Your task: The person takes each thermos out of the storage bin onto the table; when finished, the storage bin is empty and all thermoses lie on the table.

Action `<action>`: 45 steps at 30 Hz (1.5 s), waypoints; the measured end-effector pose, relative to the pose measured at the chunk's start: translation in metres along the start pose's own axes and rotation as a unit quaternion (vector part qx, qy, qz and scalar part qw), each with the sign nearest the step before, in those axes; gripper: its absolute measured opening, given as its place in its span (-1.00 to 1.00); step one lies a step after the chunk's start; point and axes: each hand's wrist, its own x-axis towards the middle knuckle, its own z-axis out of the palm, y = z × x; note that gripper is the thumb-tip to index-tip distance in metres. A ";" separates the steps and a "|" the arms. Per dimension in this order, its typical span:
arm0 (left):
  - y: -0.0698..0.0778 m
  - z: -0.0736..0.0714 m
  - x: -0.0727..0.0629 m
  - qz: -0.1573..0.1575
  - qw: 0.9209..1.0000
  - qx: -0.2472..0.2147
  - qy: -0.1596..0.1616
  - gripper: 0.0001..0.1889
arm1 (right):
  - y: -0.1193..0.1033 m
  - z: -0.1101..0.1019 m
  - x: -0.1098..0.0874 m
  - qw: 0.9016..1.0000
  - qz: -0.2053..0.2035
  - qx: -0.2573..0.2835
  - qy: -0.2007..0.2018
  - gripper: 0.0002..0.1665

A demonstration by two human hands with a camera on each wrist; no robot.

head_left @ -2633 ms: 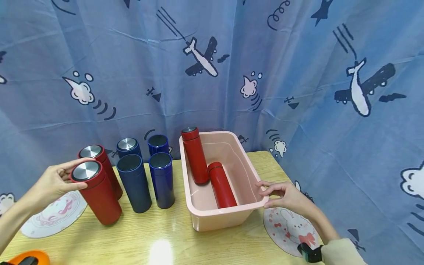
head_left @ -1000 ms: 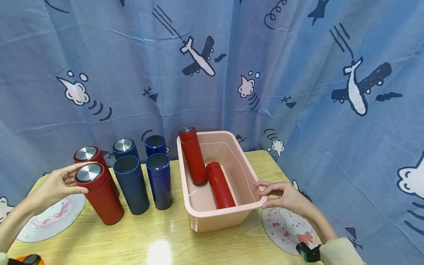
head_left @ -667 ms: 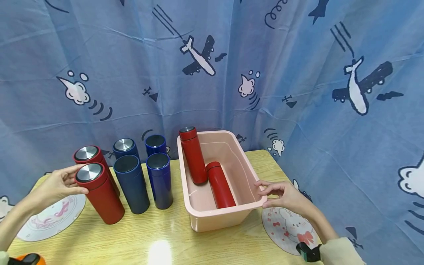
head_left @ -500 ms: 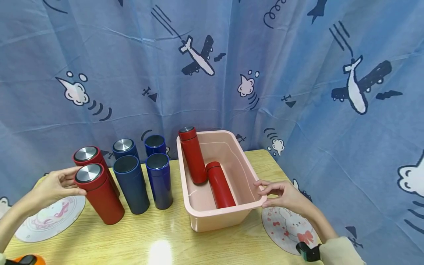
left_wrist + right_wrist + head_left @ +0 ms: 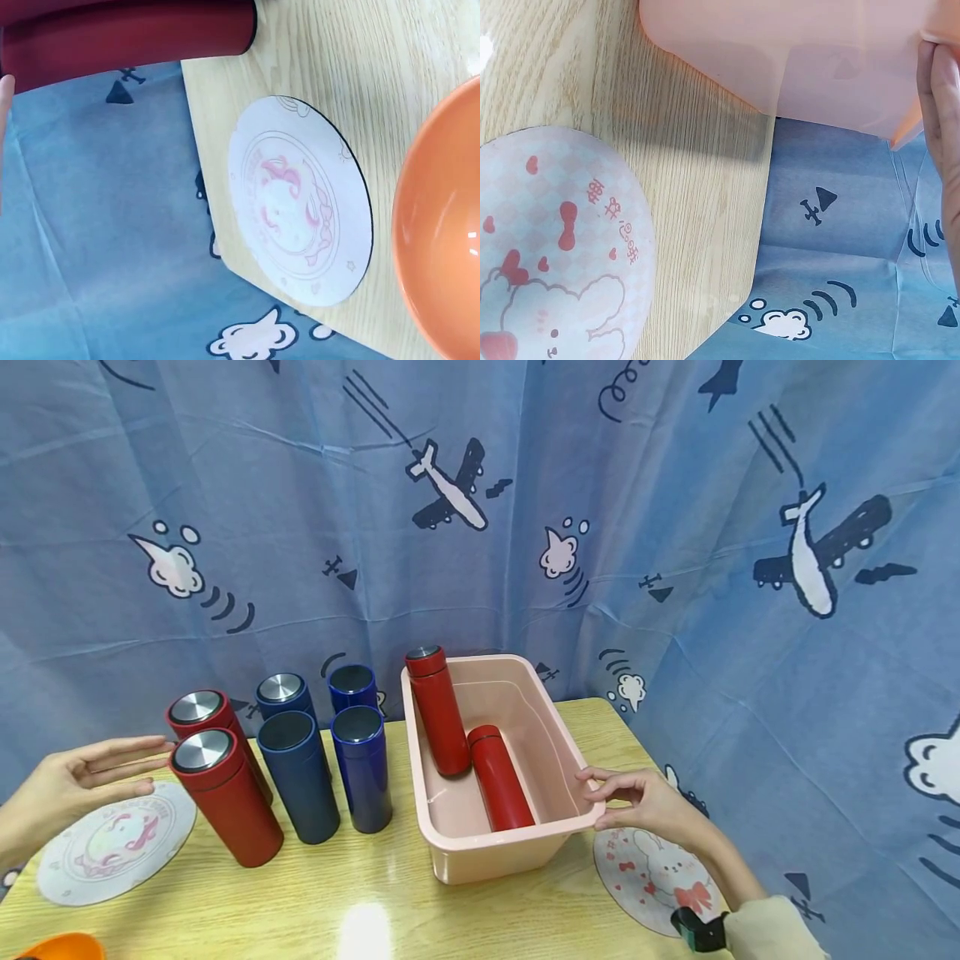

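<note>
In the head view my left hand [image 5: 82, 781] is off to the left of the red thermos bottle [image 5: 228, 797], its fingers extended with a gap to the bottle's lid. A second red thermos [image 5: 201, 708] stands just behind. My right hand [image 5: 648, 806] pinches the near right rim of the pink plastic tub [image 5: 517, 839]. Inside the tub, one red thermos [image 5: 441, 714] leans upright against the left wall and another red thermos [image 5: 498, 781] lies on the floor of it. The right wrist view shows the right fingers [image 5: 941, 97] under the tub's rim.
Two dark blue tumblers [image 5: 300, 781] and two bright blue tumblers [image 5: 365, 772] stand between the red bottles and the tub. A round unicorn mat [image 5: 120, 843] lies left, a round rabbit mat [image 5: 652, 881] right. An orange bowl [image 5: 442, 217] sits at the near left. A blue curtain [image 5: 465, 593] hangs behind.
My left hand has let go of the front red thermos and drawn back to the left, its fingers straightening. That bottle stays standing. My right hand keeps its grip on the tub rim.
</note>
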 end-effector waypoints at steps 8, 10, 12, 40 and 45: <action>-0.004 -0.005 -0.016 0.024 0.986 -0.151 0.064 -0.44 | 0.001 0.000 0.001 1.000 -0.004 0.002 -0.004 -0.64; 0.002 -0.003 -0.019 0.033 0.980 -0.181 0.071 -0.43 | 0.000 0.000 0.000 1.000 0.001 -0.001 -0.001 -0.64; 0.009 0.000 -0.022 0.038 0.979 -0.182 0.081 -0.43 | 0.000 0.000 0.000 1.000 0.007 -0.007 0.002 -0.64; 0.165 0.146 0.031 0.027 0.990 -0.137 0.010 -0.58 | 0.001 0.001 0.001 1.000 -0.003 -0.004 0.001 -0.66; 0.182 0.181 0.065 0.029 0.985 -0.168 -0.020 -0.55 | 0.001 0.001 0.000 1.000 0.000 -0.006 0.002 -0.65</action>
